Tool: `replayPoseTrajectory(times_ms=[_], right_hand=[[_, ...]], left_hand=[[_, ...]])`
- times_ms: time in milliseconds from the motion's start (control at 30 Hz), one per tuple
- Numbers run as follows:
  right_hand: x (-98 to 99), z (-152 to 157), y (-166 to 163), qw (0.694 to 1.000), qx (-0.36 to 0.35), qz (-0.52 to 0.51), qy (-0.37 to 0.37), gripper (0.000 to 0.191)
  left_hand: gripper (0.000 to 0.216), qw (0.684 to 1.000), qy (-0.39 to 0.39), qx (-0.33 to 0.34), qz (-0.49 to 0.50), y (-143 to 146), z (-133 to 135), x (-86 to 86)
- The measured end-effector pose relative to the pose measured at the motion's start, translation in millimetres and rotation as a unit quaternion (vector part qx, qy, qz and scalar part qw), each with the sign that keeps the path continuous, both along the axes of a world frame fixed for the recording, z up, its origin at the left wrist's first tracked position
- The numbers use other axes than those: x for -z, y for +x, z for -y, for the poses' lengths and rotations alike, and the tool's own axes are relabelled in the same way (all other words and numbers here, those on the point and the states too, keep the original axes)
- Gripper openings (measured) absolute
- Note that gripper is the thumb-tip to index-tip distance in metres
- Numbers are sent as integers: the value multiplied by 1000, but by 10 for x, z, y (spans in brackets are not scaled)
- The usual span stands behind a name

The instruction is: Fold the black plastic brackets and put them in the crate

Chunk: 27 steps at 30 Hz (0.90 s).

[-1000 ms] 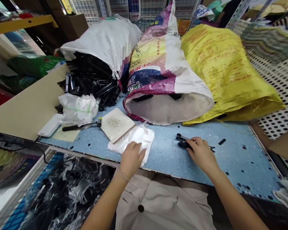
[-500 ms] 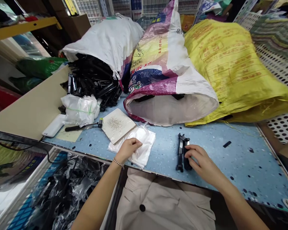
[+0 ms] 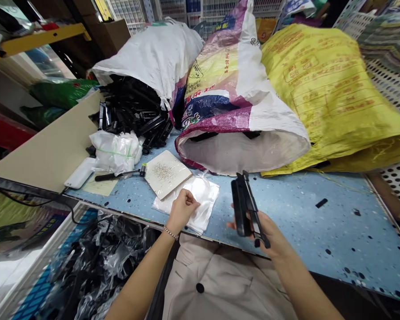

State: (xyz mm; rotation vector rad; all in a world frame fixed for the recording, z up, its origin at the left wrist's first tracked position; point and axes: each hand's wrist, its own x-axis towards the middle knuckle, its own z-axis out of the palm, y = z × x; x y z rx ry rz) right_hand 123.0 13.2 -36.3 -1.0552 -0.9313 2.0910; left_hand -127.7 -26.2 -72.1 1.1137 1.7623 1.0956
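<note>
A white woven sack [image 3: 160, 58] lies on its side at the back of the blue speckled desk [image 3: 303, 213], its mouth spilling a heap of long black plastic parts [image 3: 133, 115]. Just right of that heap lies a multicoloured woven sack [image 3: 233, 102], its wide mouth open toward the person, with a few black pieces showing at the inner rim. A yellow printed sack [image 3: 333, 93] leans against its right side. In front of the multicoloured sack's mouth a stack of thin clear plastic bags [image 3: 200, 195] lies flat, with a pale square tile [image 3: 167, 173] bearing a scatter of tiny metal bits overlapping its left corner.

Half a second ago the long black plastic clip [image 3: 244, 209] lay flat on the desk under the right hand; now it is lifted clear of the desk, raised on end in front of the multicoloured sack's mouth. The left hand, then resting loosely on the clear bags, has closed.

The right hand [image 3: 266, 233] is palm up below the clip, fingers wrapped around its lower end. The left hand [image 3: 183, 209] is curled into a fist, pinching the near edge of the clear bags, wrist bent down.
</note>
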Motion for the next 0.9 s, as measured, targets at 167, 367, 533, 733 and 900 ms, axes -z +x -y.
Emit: replayPoseTrajectory(times_ms=[167,367,533,733,900], right_hand=[[-6,-149,-780,980,48,-178,-79,22],[283,-262,-996,985,84,-128,-75,25],[336,-245,-997,987,86,-112,-81,25],[105,-71,-650,985,-25,-117,-124,29],[157,219,-402,972,-149,-52,-176,28]], left_hand=[[24,997,6,4,74,31,-71,93],[13,995,64,-52,58,-99,12,-143],[25,951,70,74,-291,-222,163,-476],[43,931,40,116,-344,-218,122,-411],[61,956,92,101,-259,-246,138,-372]])
